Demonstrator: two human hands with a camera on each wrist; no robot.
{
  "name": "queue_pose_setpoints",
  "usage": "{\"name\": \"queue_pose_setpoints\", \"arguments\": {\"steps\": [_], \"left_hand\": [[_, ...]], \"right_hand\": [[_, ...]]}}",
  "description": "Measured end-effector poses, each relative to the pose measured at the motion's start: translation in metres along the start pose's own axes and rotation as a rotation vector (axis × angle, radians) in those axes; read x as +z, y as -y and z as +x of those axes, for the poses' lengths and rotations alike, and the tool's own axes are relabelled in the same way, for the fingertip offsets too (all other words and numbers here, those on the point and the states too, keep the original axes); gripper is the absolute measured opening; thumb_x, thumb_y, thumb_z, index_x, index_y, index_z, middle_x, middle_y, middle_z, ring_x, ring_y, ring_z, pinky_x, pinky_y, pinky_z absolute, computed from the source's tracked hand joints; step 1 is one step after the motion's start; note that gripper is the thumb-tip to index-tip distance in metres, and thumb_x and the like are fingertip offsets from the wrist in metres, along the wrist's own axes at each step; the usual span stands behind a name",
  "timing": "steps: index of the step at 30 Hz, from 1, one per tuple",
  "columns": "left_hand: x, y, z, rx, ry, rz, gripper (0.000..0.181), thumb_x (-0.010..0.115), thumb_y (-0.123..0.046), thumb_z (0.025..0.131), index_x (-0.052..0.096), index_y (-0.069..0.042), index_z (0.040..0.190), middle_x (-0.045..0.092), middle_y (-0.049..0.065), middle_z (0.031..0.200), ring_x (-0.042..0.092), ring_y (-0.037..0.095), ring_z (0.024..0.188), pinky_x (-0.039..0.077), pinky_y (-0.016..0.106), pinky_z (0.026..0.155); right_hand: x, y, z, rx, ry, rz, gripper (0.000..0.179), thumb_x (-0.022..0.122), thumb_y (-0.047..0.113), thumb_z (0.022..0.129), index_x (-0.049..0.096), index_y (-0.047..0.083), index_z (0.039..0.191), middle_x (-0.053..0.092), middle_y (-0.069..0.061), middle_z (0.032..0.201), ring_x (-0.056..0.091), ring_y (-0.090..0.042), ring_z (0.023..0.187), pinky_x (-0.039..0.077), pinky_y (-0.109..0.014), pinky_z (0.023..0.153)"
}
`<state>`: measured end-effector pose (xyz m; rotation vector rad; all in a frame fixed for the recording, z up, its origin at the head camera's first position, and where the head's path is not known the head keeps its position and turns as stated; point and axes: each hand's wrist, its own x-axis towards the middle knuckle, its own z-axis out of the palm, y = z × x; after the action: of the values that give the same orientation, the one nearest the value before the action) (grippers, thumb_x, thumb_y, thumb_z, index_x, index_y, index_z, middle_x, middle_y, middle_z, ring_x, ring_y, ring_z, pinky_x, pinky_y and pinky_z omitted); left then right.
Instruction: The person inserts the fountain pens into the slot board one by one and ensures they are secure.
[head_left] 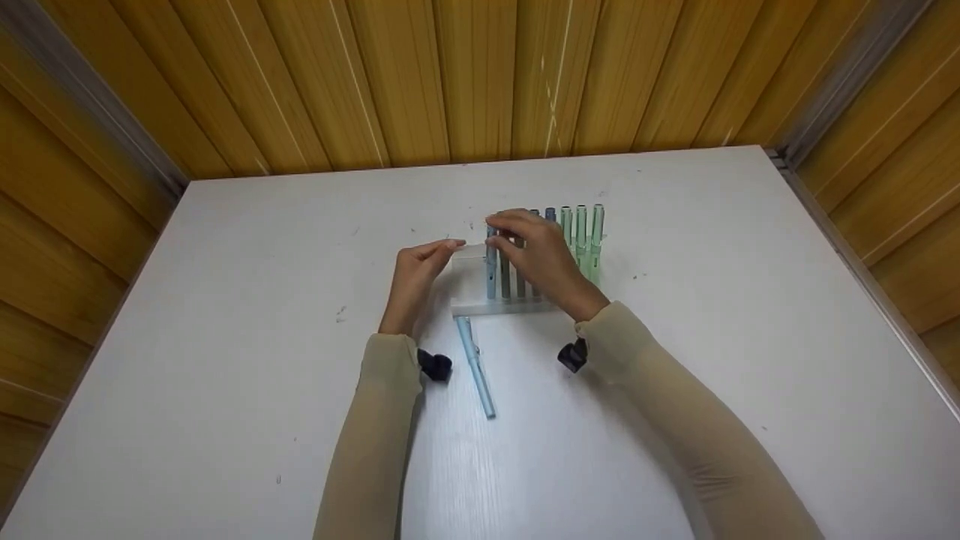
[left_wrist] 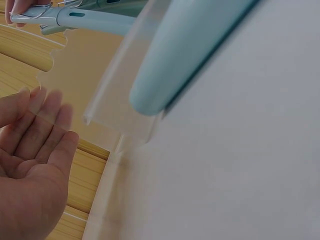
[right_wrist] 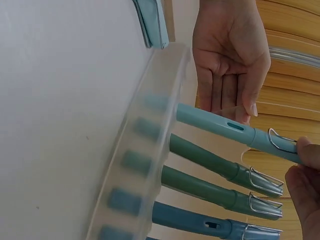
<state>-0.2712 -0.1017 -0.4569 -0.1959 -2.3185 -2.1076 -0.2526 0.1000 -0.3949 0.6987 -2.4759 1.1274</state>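
Observation:
A clear pen stand (head_left: 466, 309) stands on the white table with a row of upright pens in it. My left hand (head_left: 420, 276) pinches the left edge of its back plate, and the fingers show through the plastic in the left wrist view. At the left end of the row a light blue pen (right_wrist: 210, 122) has its lower end in the stand. My right hand (head_left: 551, 259) pinches this pen by its cap end. Another light blue pen (head_left: 478, 367) lies on the table before the stand, seen large in the left wrist view.
Beside the held pen stand dark green pens (right_wrist: 197, 187) and dark blue pens (right_wrist: 190, 217). Pale green pens (head_left: 598, 225) fill the right end of the row. Yellow wood-look panels (head_left: 480, 82) rise behind the table (head_left: 262, 300).

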Motion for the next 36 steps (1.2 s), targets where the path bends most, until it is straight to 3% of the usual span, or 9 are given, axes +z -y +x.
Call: {"name": "queue_pose_setpoints", "arguments": {"steps": [9, 23, 36], "left_hand": [[-0.001, 0.0, 0.001, -0.005, -0.001, 0.003, 0.031, 0.061, -0.036, 0.094, 0.073, -0.013, 0.11, 0.069, 0.002, 0.12, 0.058, 0.016, 0.121, 0.036, 0.045, 0.11], [0.0, 0.002, 0.001, -0.033, -0.016, 0.002, 0.029, 0.062, -0.037, 0.094, 0.074, -0.016, 0.11, 0.069, -0.001, 0.119, 0.057, 0.014, 0.122, 0.035, 0.045, 0.111], [0.0, 0.002, 0.001, -0.019, -0.016, 0.018, 0.03, 0.061, -0.038, 0.094, 0.074, -0.016, 0.11, 0.069, -0.001, 0.119, 0.058, 0.014, 0.121, 0.037, 0.044, 0.11]], "right_hand": [[-0.004, 0.0, 0.009, -0.075, 0.068, -0.183, 0.031, 0.066, 0.018, 0.091, 0.066, 0.008, 0.121, 0.067, -0.005, 0.12, 0.059, -0.018, 0.113, 0.05, -0.028, 0.096], [0.002, -0.009, 0.016, -0.096, 0.073, -0.235, 0.031, 0.065, 0.019, 0.092, 0.066, 0.008, 0.122, 0.067, -0.004, 0.12, 0.055, -0.02, 0.118, 0.046, -0.031, 0.102], [0.007, -0.012, 0.018, -0.022, 0.06, -0.261, 0.031, 0.063, 0.023, 0.094, 0.066, 0.015, 0.124, 0.066, -0.001, 0.124, 0.052, -0.019, 0.123, 0.043, -0.033, 0.106]]}}
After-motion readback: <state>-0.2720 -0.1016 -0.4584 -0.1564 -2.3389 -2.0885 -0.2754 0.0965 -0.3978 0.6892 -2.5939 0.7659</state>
